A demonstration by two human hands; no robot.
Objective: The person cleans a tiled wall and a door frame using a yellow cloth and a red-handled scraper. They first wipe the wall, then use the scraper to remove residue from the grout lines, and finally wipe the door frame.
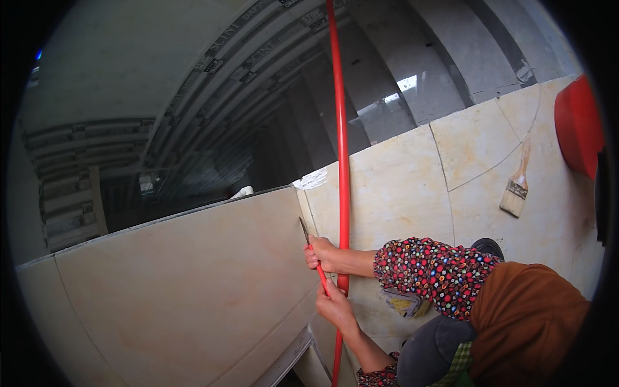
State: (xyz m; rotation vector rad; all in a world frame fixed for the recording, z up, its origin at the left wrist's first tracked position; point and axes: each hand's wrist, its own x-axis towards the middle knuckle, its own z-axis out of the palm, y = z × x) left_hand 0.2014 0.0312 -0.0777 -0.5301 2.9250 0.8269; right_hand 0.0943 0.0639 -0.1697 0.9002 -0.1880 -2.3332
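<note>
A slim tool with a red handle (323, 280) and a narrow dark blade (304, 229) is held in both of my hands. My right hand (323, 254) wraps the handle close to the blade. Lower down, my left hand (334, 305) grips the handle's rear end. The blade's tip is at the seam where a large beige tile panel (193, 280) meets the pale tiled surface (396, 184). A long red pole or pipe (342, 145) runs up the view, passing behind my right forearm. Whether either hand touches it cannot be told.
A flat paintbrush (516, 191) lies on the tiles at right, beside a red bucket-like container (578, 126). A grey and yellow cloth (406, 304) sits under my right sleeve. Beyond the tile edge are dark panels with printed strips (377, 72). A white pipe elbow (243, 192) protrudes there.
</note>
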